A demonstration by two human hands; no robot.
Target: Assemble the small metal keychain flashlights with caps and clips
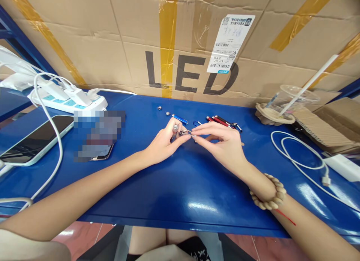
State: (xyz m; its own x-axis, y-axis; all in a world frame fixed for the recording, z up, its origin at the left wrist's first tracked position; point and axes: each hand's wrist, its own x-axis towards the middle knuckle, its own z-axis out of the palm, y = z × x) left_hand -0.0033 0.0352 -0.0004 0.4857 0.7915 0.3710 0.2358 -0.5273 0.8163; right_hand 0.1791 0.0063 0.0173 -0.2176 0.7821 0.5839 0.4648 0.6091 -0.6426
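Observation:
Between the thumb and fingers of my left hand (165, 141) is a small silver metal tube (175, 129), its round end facing up. A small metal ring with a clasp (185, 132) bridges the gap between my two hands. My right hand (221, 139) pinches the ring's right side with thumb and fingertips. Just beyond my hands lies a blue metal tube (180, 119), with two small silver caps (168, 113) to its left. A blue loop (197, 123) shows behind my right fingers. Several red and black tubes (222, 121) are partly hidden behind that hand.
A large cardboard box (135, 36) walls off the back of the blue table (168, 193). At left are a power strip (95, 103), a phone (36, 137) and cables. At right stand a plastic cup with a straw (292, 99), a white cable (298, 159) and a white charger (343, 167).

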